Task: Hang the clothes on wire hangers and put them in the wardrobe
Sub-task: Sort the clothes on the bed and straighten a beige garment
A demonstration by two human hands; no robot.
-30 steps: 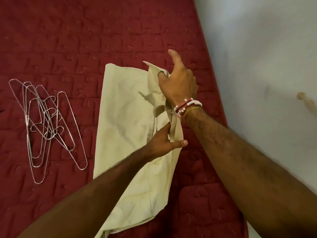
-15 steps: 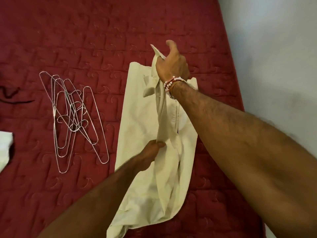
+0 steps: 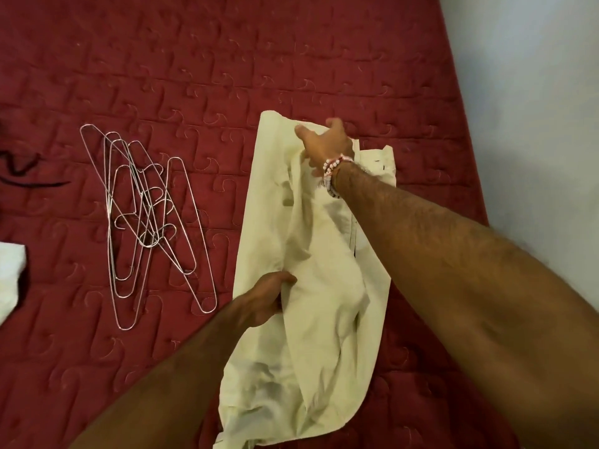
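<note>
A cream-coloured garment point(image 3: 311, 319) lies lengthwise on the red quilted mattress point(image 3: 194, 76). My right hand point(image 3: 325, 142), with a beaded bracelet at the wrist, holds the garment's far end low over the bed, fingers curled round the cloth. My left hand point(image 3: 269, 296) grips a fold at the garment's left edge near its middle. Several wire hangers point(image 3: 146, 215) lie in a tangled pile on the mattress to the left of the garment, apart from both hands. No wardrobe is in view.
A white cloth point(image 3: 9, 277) pokes in at the left edge, with a dark strap point(image 3: 22, 170) above it. The mattress's right edge runs along a pale wall or floor point(image 3: 534, 108).
My right hand has come down from its raised position, laying the garment's upper end back toward the mattress. My left hand keeps its grip on the left fold. The view shifted slightly right.
</note>
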